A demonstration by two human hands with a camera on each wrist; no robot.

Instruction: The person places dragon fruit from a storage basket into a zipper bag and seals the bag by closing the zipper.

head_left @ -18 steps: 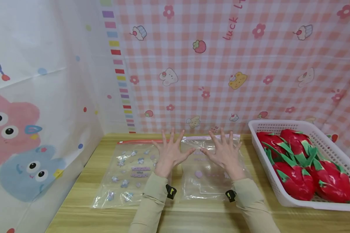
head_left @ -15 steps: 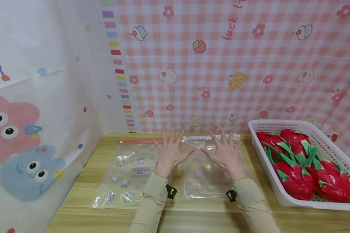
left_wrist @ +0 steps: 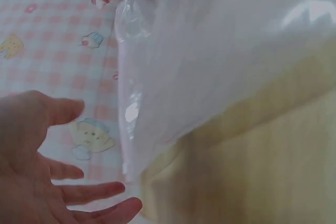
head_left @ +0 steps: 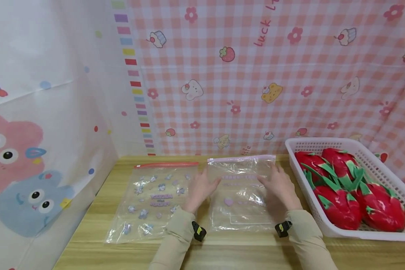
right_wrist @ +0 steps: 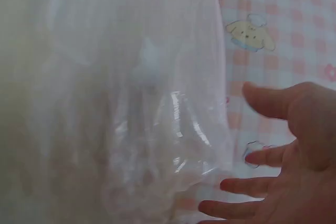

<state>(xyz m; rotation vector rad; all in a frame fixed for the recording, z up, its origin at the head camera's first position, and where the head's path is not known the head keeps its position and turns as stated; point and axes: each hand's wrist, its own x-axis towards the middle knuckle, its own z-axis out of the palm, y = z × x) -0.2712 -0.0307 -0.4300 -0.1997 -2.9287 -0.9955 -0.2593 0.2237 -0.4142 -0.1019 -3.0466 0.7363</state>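
Two clear slider zip bags lie flat on the table. The right-hand bag [head_left: 236, 213] has a lilac slider strip; the left-hand bag [head_left: 146, 200] has a red one and small flower prints. My left hand [head_left: 199, 189] is between the two bags, thumb apart from the fingers. Over the right edge of the lilac bag is my right hand [head_left: 281, 187], its fingers loosely bent. Both wrist views show spread fingers beside the lilac bag and nothing in the left palm [left_wrist: 26, 156] or right palm [right_wrist: 310, 166]. Whether either hand touches plastic, I cannot tell.
A white perforated basket [head_left: 307, 202] stands at the right, holding several red dragon fruits [head_left: 341, 208] with green leaf tips. Behind the wood-grain table [head_left: 94, 225] hangs a pink checked cloth [head_left: 209, 67]. A white cartoon-print sheet [head_left: 71, 131] borders the left.
Both hands were spread flat above the bags. The right hand has shifted right, the left slightly down; fingers of both have drawn in. The head view has turned slightly.
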